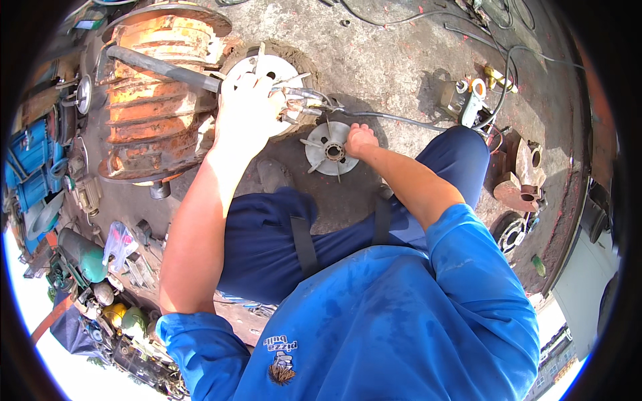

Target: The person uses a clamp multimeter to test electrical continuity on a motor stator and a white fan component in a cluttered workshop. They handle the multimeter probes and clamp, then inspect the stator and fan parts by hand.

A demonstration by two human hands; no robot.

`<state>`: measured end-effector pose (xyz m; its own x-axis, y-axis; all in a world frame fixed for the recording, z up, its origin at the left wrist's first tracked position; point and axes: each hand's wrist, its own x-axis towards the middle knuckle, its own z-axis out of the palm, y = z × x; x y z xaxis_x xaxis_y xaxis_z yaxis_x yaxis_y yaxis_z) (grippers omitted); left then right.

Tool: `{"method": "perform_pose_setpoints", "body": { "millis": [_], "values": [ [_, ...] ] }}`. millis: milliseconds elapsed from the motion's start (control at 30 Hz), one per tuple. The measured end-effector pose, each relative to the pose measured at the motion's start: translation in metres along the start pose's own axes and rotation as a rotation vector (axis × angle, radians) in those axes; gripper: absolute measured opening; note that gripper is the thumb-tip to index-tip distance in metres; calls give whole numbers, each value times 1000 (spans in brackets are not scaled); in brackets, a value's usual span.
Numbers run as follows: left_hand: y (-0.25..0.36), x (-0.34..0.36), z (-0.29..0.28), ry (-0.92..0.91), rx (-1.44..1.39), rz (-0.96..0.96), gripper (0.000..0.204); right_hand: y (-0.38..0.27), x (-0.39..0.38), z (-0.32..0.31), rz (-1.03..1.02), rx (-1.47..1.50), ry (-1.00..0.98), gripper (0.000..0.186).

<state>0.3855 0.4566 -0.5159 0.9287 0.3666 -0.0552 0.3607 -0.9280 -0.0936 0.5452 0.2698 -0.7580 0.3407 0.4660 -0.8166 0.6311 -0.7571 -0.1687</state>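
Observation:
My left hand (pixel 246 110) reaches over a light round finned plate (pixel 261 65) beside the rusty orange ribbed cylinder (pixel 157 100). Its fingers are bent at the joint where a thick grey hose (pixel 160 67) meets cable ends (pixel 304 100); what they grip is unclear. Below and to the right, my right hand (pixel 361 139) has its fingers curled on the right edge of a grey finned disc (pixel 324 159) with a centre bore, lying on the stained ground.
Dark cables (pixel 421 123) cross the ground. Tools (pixel 475 100), rusty castings (pixel 518 190) and a ringed metal part (pixel 509 234) sit at the right. Blue metal parts (pixel 33 177), a green cylinder (pixel 83 254) and assorted hardware crowd the left. My knee (pixel 458 157) is beside the right arm.

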Motion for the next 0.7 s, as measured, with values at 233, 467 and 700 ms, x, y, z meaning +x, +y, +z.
{"method": "perform_pose_setpoints", "body": {
  "millis": [233, 467, 700],
  "values": [
    [6, 9, 1, 51, 47, 27, 17, 9, 32, 31, -196, 1, -175, 50],
    [27, -21, -15, 154, -411, -319, 23, -20, -33, 20, -341, -248, -170, 41],
    [38, -34, 26, 271, -1480, -1320, 38, -20, -28, 27, -365, -214, -68, 33]
  ]
}}
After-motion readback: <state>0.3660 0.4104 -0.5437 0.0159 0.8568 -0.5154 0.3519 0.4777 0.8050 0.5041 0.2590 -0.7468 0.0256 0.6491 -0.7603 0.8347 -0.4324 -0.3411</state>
